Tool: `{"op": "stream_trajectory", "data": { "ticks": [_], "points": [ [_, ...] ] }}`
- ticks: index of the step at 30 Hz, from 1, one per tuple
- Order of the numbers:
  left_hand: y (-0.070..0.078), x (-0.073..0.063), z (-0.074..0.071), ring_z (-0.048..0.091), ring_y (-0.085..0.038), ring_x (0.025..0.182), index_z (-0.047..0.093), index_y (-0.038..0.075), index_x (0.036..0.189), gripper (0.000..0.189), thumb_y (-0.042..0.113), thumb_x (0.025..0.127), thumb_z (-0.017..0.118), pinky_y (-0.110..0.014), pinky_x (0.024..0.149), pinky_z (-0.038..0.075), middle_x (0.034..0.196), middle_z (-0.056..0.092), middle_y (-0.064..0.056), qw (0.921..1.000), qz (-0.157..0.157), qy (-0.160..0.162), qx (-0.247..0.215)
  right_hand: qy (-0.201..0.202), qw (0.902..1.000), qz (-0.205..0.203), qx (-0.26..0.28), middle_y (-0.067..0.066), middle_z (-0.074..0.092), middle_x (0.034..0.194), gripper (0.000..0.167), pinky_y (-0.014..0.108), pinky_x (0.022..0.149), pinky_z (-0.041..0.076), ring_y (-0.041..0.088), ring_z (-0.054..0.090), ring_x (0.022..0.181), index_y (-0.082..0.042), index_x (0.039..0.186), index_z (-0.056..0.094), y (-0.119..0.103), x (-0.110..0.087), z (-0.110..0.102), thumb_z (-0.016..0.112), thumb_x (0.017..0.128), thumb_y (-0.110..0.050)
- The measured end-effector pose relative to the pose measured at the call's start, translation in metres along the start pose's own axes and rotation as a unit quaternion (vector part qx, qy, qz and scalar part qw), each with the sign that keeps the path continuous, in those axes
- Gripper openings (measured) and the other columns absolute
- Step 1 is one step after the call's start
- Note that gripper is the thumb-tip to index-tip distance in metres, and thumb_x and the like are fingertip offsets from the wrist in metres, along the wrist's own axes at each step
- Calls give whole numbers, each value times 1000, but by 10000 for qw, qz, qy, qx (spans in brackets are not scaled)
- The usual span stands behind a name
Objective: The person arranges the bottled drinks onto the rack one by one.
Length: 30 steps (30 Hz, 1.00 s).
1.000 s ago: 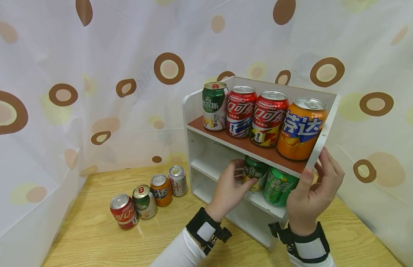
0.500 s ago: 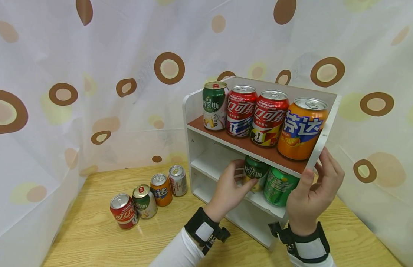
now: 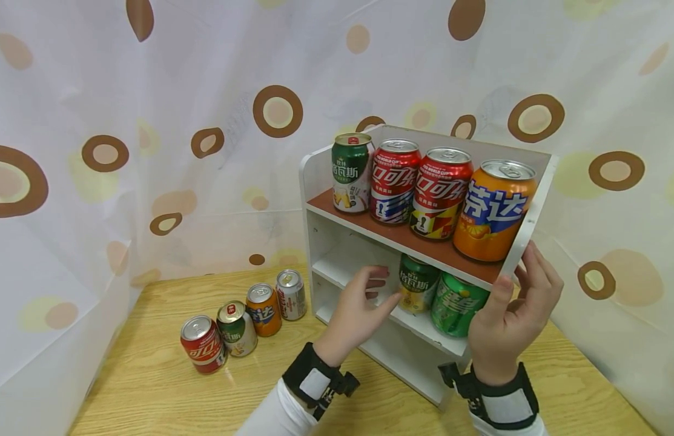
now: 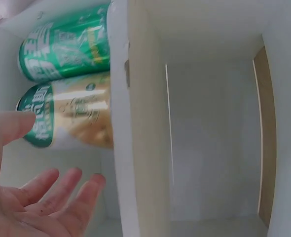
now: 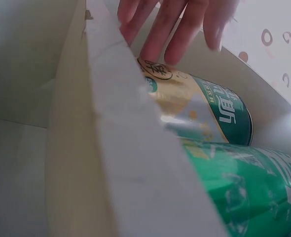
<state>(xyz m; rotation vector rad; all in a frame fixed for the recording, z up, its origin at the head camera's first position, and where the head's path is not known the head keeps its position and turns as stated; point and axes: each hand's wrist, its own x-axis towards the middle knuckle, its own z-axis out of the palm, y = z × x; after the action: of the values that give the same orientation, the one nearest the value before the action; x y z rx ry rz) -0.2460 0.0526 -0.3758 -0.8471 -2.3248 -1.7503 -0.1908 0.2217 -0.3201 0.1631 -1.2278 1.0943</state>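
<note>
My left hand [image 3: 352,315] is just left of a green-and-gold kvass can [image 3: 416,284] on the middle level of a white shelf unit [image 3: 342,266]. Its fingers are spread and apart from the can, thumb nearest it, as the left wrist view also shows. That can stands upright beside a green Sprite can [image 3: 458,306]. My right hand [image 3: 511,318] holds the front edge of the unit's right side panel, thumb in front and fingers on the outer side. Above, on the red-brown top level, stand a kvass can [image 3: 351,172], two red Coca-Cola cans [image 3: 393,181] and an orange Fanta can [image 3: 495,209].
On the wooden table [image 3: 168,399], left of the unit, a row holds a red cola can [image 3: 203,345], a kvass can [image 3: 237,329], a Fanta can [image 3: 263,310] and a silvery can [image 3: 290,295]. A patterned curtain [image 3: 206,79] hangs behind.
My left hand has let go of the kvass can on the middle level and drawn back to the left. The can stays beside the Sprite can. My right hand has kept its place.
</note>
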Motion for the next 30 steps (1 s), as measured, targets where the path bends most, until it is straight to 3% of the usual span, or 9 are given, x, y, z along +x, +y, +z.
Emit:
{"op": "stream_trajectory", "data": {
  "ticks": [10,15,19,24,30],
  "points": [
    [-14,-20,-20,65,-25,116,58,3,135,42,20,99,69,-38,96,55,131,65,-11,9992,-39,196,355,45,10000,-77,-23,10,59,128,68,24,102,48,21,53,123,14,126,58,-2,2,2,63,100,-48],
    [-21,-31,-41,66,-26,112,63,4,130,36,20,98,71,-37,92,56,126,67,-10,9967,10,434,688,58,10000,-72,17,16,58,127,66,24,101,48,22,53,123,12,126,60,0,2,1,64,100,-48],
    [-28,-38,-59,68,-29,110,64,5,126,32,18,98,72,-43,90,58,122,70,-12,9931,52,700,939,47,9999,-94,4,13,59,127,67,25,102,49,23,54,123,13,127,59,3,1,1,64,100,-49],
    [-33,-48,-82,68,-29,110,66,8,124,29,16,97,72,-47,91,57,121,71,-12,9909,-251,980,889,40,9999,-99,19,8,59,129,69,26,102,49,24,54,124,14,127,58,4,1,1,64,99,-49],
    [-38,-62,-110,69,-28,107,67,6,125,29,14,97,72,-31,84,58,120,71,-12,9860,-518,1289,924,46,10000,-71,19,13,59,127,67,25,103,49,23,54,124,13,125,59,-1,1,3,64,100,-48]
  ]
}}
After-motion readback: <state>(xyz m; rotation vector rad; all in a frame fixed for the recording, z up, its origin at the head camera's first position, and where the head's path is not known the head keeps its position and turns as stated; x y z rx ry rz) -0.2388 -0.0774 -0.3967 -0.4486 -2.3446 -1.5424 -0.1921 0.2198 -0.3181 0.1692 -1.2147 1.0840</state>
